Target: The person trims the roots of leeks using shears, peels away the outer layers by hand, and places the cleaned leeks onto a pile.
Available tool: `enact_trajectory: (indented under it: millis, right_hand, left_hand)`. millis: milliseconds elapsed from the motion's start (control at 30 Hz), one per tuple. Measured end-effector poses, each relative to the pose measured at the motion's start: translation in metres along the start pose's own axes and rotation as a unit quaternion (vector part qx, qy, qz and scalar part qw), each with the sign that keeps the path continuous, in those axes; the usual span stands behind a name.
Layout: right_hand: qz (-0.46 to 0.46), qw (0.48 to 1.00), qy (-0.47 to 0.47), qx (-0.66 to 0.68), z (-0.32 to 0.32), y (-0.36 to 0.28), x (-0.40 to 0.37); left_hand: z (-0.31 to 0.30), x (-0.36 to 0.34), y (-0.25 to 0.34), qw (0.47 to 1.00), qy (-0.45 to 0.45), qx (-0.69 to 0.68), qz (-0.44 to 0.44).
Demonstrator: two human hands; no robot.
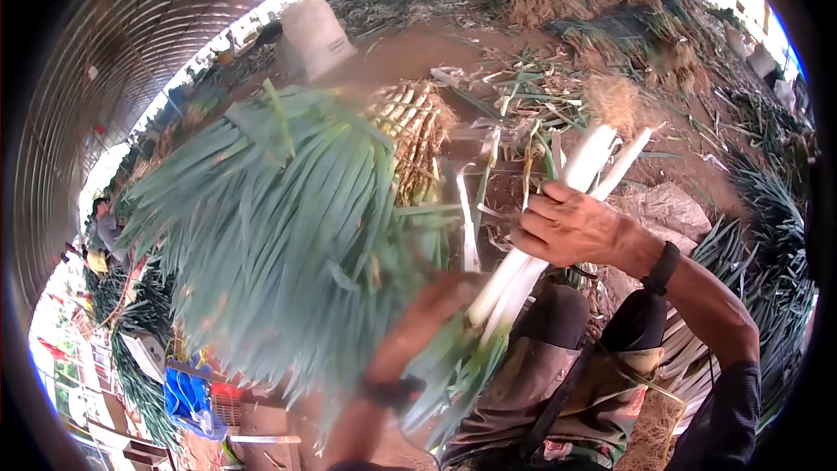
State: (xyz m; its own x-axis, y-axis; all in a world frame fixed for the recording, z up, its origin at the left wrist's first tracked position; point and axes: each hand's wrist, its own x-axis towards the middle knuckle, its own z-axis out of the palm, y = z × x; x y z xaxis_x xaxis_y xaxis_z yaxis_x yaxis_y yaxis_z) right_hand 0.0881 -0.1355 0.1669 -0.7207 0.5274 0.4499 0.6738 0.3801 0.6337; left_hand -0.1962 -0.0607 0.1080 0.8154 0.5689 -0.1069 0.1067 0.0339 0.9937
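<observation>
My right hand [571,224], a dark band on its wrist, is closed round a few thick white green onion stalks [506,283]. Their roots [615,100] point up and away, and their green leaves [453,366] hang down toward my lap. Smeared by motion, my left hand [449,290] is beside the lower part of the stalks; its fingers cannot be made out. Left of it lies a large heap of green onions [296,209], leaves toward me and white root ends [414,126] at the far side.
Peeled scraps [532,87] litter the soil ahead. A white sack [314,35] stands beyond the heap. More green onions [772,235] lie at the right, near a crumpled sack [663,209]. A blue bag [193,397] is at lower left, and another person [106,228] is farther left.
</observation>
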Motion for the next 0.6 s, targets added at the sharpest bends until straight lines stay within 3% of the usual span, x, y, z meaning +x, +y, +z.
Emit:
enact_trajectory:
  millis: [33,100,200,233,300,333,367,433,600]
  right_hand:
    - [0.002,1.0,-0.028,0.006,-0.005,0.001,-0.004]
    - [0.008,1.0,-0.023,0.015,-0.007,-0.001,-0.008]
    - [0.019,0.999,-0.034,0.033,-0.009,-0.007,-0.01]
    - [0.02,0.999,-0.032,0.028,-0.008,-0.008,-0.011]
    - [0.026,0.998,-0.042,0.024,-0.008,-0.009,-0.015]
    - [0.03,0.998,-0.054,0.027,-0.009,-0.009,-0.019]
    - [0.034,0.997,-0.065,0.029,-0.011,-0.01,-0.022]
    - [0.039,0.995,-0.081,0.035,-0.021,-0.007,-0.024]
    - [0.055,0.995,-0.076,0.03,-0.02,-0.01,-0.027]
  left_hand:
    - [-0.008,-0.005,-0.031,1.0,0.013,0.006,0.015]
    - [0.001,-0.008,-0.035,0.998,0.039,-0.035,-0.032]
    - [0.014,-0.004,-0.062,0.979,0.054,0.193,0.046]
    - [0.019,-0.006,-0.067,0.98,0.06,0.184,0.037]
    - [0.023,-0.026,-0.047,0.988,0.083,0.13,-0.03]
    - [0.019,-0.029,-0.052,0.992,0.108,0.058,-0.012]
    - [0.015,-0.032,-0.057,0.991,0.132,-0.014,0.009]
    - [-0.007,-0.025,-0.123,0.937,0.201,-0.24,0.153]
    - [-0.021,-0.029,-0.128,0.944,0.265,-0.037,0.193]
